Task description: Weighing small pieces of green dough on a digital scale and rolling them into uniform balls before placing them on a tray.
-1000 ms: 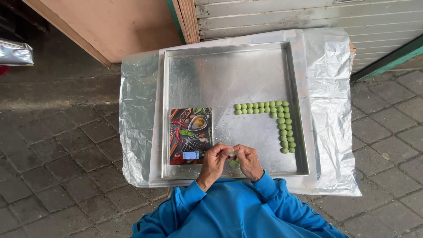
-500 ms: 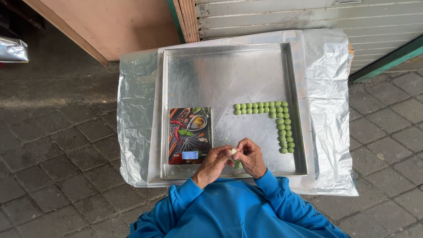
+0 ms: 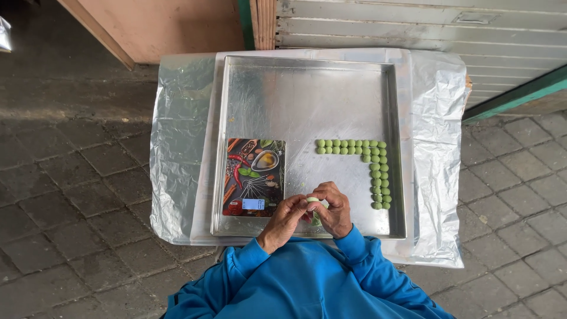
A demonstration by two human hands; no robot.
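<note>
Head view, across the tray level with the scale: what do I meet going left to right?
Paving stones → foil sheet → kitchen scale → bare metal tray → green dough balls → foil → paving.

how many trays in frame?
1: a metal tray on the foil-covered table, holding green balls and a kitchen scale. Left hand and right hand pinch one pale ball.

tray (image 3: 307, 94) silver | balls (image 3: 378, 171) green | sleeves (image 3: 360, 260) blue
</note>
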